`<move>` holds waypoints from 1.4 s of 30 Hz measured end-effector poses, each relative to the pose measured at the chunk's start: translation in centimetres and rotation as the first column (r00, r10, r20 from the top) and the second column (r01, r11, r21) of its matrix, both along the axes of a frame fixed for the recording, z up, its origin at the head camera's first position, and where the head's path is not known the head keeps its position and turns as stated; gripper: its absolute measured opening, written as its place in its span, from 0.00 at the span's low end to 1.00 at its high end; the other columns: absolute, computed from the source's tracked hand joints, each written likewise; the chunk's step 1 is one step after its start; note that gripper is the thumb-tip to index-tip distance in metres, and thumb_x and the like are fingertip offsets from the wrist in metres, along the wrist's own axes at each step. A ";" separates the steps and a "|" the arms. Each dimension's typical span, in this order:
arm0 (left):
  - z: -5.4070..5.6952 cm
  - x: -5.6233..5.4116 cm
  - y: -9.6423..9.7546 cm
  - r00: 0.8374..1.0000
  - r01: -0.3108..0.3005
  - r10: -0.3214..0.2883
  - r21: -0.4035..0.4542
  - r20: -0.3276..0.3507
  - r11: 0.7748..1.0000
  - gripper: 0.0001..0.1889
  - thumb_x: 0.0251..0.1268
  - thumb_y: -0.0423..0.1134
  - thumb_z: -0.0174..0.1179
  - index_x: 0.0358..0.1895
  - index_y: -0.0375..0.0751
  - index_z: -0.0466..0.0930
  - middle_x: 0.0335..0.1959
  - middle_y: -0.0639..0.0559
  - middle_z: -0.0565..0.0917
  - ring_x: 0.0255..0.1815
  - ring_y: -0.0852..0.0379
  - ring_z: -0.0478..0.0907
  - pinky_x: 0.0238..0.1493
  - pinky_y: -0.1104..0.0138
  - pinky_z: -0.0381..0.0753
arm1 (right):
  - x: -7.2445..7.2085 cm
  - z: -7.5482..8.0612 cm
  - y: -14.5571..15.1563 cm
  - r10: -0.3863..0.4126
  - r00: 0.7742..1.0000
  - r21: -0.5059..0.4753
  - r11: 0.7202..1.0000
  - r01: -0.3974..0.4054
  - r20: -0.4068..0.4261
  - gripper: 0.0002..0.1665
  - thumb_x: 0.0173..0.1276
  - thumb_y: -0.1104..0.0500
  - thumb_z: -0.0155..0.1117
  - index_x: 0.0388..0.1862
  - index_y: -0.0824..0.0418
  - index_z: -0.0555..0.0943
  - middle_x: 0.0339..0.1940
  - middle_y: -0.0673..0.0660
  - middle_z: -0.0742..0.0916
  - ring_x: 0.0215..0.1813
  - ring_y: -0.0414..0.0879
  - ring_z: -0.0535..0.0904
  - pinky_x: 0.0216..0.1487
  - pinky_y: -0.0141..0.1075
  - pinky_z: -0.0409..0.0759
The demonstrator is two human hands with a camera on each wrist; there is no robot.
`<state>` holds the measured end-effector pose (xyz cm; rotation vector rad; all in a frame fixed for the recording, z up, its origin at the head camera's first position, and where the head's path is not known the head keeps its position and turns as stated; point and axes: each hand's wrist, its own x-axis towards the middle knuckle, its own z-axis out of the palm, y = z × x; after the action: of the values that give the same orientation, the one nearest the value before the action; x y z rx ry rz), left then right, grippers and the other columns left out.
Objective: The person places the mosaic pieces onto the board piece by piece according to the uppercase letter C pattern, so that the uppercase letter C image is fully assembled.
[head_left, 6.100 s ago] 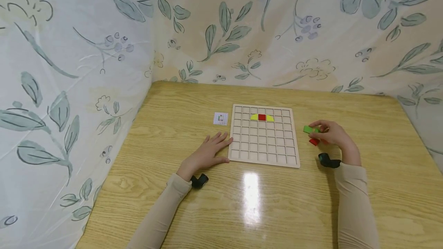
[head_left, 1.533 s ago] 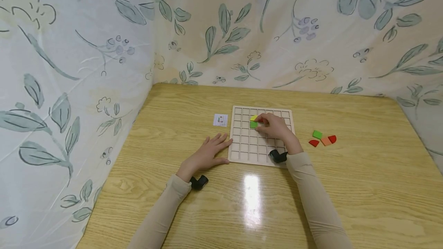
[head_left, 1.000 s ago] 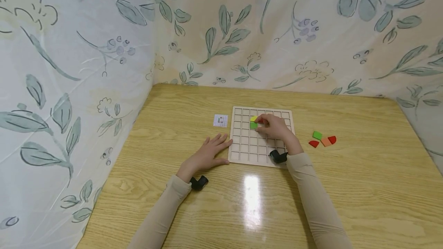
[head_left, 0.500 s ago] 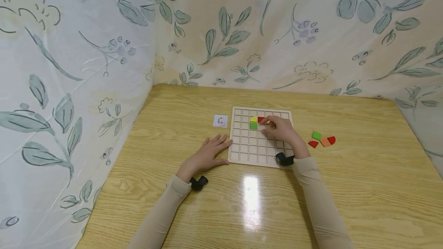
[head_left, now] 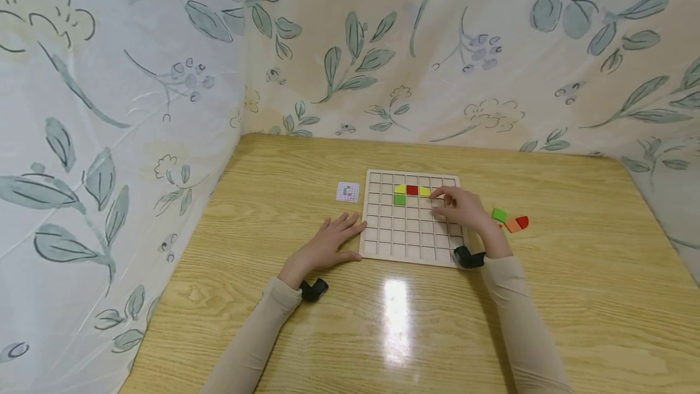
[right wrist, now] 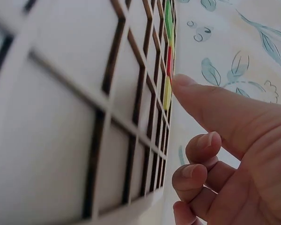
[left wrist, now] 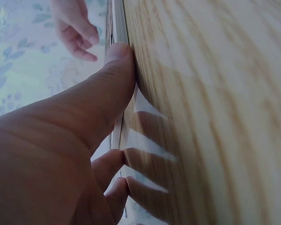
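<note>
A wooden grid board point(head_left: 400, 238) lies on the table. In its cells sit a red square tile point(head_left: 412, 190), a yellow quarter-round tile point(head_left: 400, 189) to its left and another yellow tile point(head_left: 424, 191) to its right. A green square tile point(head_left: 400, 199) fills the cell below the left yellow one. My right hand point(head_left: 462, 207) hovers over the board's right part, fingers loosely bent and nothing between them. My left hand point(head_left: 325, 242) rests flat on the table; its fingertips touch the board's left edge, and in the left wrist view the thumb point(left wrist: 114, 70) presses along that edge.
Right of the board lie a loose green tile point(head_left: 499, 215), an orange tile point(head_left: 513, 225) and a red quarter-round tile point(head_left: 522, 222). Another red piece is mostly hidden by the right wrist. A small printed grid card point(head_left: 347, 191) lies left of the board. Floral cloth hangs behind and to the left.
The right hand brought a green tile from the loose pieces to the cell below the left yellow tile, let go and moved back rightward. The left hand has stayed put.
</note>
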<state>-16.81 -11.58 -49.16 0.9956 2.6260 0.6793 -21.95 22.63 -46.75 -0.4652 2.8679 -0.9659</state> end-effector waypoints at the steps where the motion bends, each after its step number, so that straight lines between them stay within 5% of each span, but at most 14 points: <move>1: 0.0 0.0 0.0 1.000 -0.001 0.001 -0.001 0.002 1.000 0.38 0.63 0.55 0.55 0.73 0.51 0.51 0.75 0.46 0.49 0.75 0.46 0.40 0.70 0.43 0.37 | 0.1 0.0 0.2 -0.002 1.000 0.000 1.000 0.002 -0.006 0.16 0.61 0.57 0.66 0.47 0.60 0.80 0.27 0.55 0.73 0.27 0.46 0.64 0.29 0.36 0.61; 24: 0.1 0.0 0.1 1.000 -0.003 0.003 -0.006 0.002 1.000 0.37 0.63 0.55 0.54 0.73 0.51 0.51 0.75 0.47 0.49 0.75 0.47 0.40 0.70 0.43 0.37 | 2.4 0.8 5.5 -0.071 0.997 0.048 0.996 0.071 0.007 0.16 0.63 0.57 0.64 0.49 0.60 0.80 0.28 0.56 0.73 0.23 0.43 0.65 0.24 0.34 0.64; 34: 0.1 0.1 0.1 1.000 -0.004 0.004 -0.013 0.000 1.000 0.37 0.63 0.55 0.54 0.73 0.50 0.52 0.75 0.47 0.48 0.75 0.47 0.40 0.70 0.44 0.37 | 2.7 0.8 8.1 -0.114 0.993 0.070 0.991 0.112 0.024 0.19 0.65 0.54 0.62 0.52 0.61 0.78 0.33 0.58 0.75 0.33 0.47 0.66 0.31 0.36 0.64; 42: 0.1 0.0 0.1 1.000 -0.003 0.003 -0.012 -0.003 1.000 0.38 0.63 0.55 0.55 0.73 0.50 0.51 0.75 0.46 0.48 0.75 0.46 0.40 0.70 0.43 0.38 | 2.9 0.9 10.3 -0.148 0.987 0.068 0.987 0.143 0.069 0.22 0.64 0.53 0.63 0.54 0.62 0.77 0.32 0.58 0.73 0.24 0.41 0.67 0.24 0.33 0.66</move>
<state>-16.80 -11.49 -49.07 0.9902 2.6315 0.6624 -19.06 32.91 -45.84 -0.2120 2.8880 -0.8892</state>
